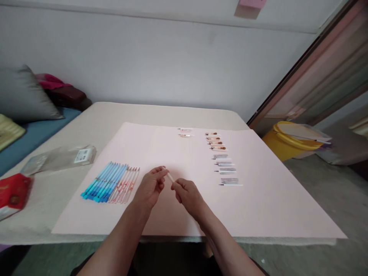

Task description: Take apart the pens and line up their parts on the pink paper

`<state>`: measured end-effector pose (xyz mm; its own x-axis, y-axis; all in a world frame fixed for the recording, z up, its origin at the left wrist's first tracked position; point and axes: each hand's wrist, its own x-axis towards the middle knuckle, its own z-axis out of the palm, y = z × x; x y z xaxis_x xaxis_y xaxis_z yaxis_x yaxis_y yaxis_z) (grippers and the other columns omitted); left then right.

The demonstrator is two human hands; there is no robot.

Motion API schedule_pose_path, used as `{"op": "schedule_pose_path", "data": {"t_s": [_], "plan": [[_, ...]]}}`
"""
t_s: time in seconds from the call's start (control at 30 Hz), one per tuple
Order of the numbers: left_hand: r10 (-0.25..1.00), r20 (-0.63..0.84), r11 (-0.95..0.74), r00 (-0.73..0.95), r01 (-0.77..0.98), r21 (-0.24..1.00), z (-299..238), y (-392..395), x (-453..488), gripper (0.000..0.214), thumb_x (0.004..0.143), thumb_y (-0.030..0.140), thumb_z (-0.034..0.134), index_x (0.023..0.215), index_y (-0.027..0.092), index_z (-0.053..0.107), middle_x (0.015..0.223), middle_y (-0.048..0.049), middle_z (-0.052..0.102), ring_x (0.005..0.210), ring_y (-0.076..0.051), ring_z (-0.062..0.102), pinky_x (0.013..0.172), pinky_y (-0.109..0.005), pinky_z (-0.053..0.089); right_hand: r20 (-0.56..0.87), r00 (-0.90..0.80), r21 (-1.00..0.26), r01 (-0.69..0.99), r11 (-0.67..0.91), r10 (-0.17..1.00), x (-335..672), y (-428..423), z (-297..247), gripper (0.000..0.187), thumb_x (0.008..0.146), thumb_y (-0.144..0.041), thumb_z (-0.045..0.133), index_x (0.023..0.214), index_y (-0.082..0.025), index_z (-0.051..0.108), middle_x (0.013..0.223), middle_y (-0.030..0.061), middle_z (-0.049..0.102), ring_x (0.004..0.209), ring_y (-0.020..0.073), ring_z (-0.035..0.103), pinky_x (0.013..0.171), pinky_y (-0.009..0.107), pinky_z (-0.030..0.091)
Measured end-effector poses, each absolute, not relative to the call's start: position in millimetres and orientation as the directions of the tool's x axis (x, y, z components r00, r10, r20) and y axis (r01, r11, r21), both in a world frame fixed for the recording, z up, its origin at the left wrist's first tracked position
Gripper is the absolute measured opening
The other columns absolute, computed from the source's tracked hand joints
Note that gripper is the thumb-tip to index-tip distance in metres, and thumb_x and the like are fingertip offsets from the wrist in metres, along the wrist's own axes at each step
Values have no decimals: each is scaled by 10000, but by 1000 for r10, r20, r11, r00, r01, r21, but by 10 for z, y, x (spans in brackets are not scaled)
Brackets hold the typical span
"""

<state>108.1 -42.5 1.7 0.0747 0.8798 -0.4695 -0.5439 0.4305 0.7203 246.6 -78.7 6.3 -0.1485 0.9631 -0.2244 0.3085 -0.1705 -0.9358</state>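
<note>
Between my two hands, over the middle of the pink sheet, is a slim whitish pen [170, 176]. My left hand [151, 187] pinches its upper end between thumb and fingers. My right hand [188, 194] closes round the lower end, so that part is hidden. Left of my hands lies a row of blue pens [105, 182], with pale pens with reddish patterns [125, 186] beside them. On the right are several refills paired with pen barrels: brown-patterned barrels [217, 143] farther back and greyish clear barrels [226, 165] nearer. Two more sets [186, 135] lie at the back.
The pink sheet [273, 207] covers much of the cloth-topped table [161, 111]. A clear plastic bag [60, 159] and a red packet [14, 193] lie at the left. Past the table's right edge stands a yellow bucket [280, 143]. A wall [161, 61] closes off the back.
</note>
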Motion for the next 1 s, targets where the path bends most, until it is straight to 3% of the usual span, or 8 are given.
{"op": "schedule_pose_path", "data": {"t_s": [0.1,0.27,0.4,0.53,0.67,0.8,0.93,1.0], "plan": [[879,-471,427,77,-566,705,24,-426,1081,236,624,39,683,832,125,611,884,-58,624,628,-54,561,523,-143,461,-225,-141,-934,314,-172,964,2466,-784,65,240,821,-295,418,683,-155,554,450,-45,451,428,77,400,434,192,300],[880,-470,431,74,-540,723,27,-424,1079,231,630,115,714,838,129,616,859,-43,620,459,-4,438,361,-121,342,-227,-151,-934,315,-171,962,2465,-779,62,229,821,-275,413,684,-154,552,447,-47,444,424,74,399,442,193,302],[878,-473,430,74,-556,711,28,-424,1081,234,615,68,709,821,125,613,869,-52,620,591,-43,538,491,-138,445,-223,-144,-934,314,-169,964,2467,-777,52,232,821,-284,417,685,-155,554,448,-48,444,426,76,396,438,194,298],[875,-479,437,69,-538,721,37,-428,1084,227,626,112,718,826,129,612,843,-31,617,471,-4,445,372,-120,349,-229,-139,-926,336,-172,963,2468,-777,61,225,818,-276,419,680,-157,552,446,-49,447,428,76,405,442,194,301],[876,-476,433,78,-563,704,31,-432,1087,222,618,73,712,809,126,611,851,-42,619,582,-36,537,497,-136,447,-226,-141,-929,329,-170,964,2468,-782,78,239,823,-282,417,674,-153,552,447,-48,446,431,76,404,444,197,299],[875,-477,441,80,-537,719,19,-434,1090,219,628,123,719,819,125,613,829,-32,613,446,2,421,351,-119,328,-230,-143,-923,345,-170,963,2471,-779,73,242,823,-282,419,666,-154,551,446,-48,446,431,75,401,446,199,297],[876,-475,432,82,-571,699,25,-433,1092,210,620,63,703,798,125,611,843,-47,618,600,-47,547,499,-140,450,-221,-141,-924,346,-161,965,2473,-779,66,243,826,-288,417,673,-157,552,453,-47,453,434,77,407,446,198,302],[880,-467,431,89,-564,704,30,-433,1093,214,619,52,697,800,125,612,848,-50,623,574,-40,537,485,-140,444,-223,-146,-927,339,-163,964,2469,-782,70,238,824,-283,417,671,-157,550,457,-47,454,435,76,407,445,198,304]]}}
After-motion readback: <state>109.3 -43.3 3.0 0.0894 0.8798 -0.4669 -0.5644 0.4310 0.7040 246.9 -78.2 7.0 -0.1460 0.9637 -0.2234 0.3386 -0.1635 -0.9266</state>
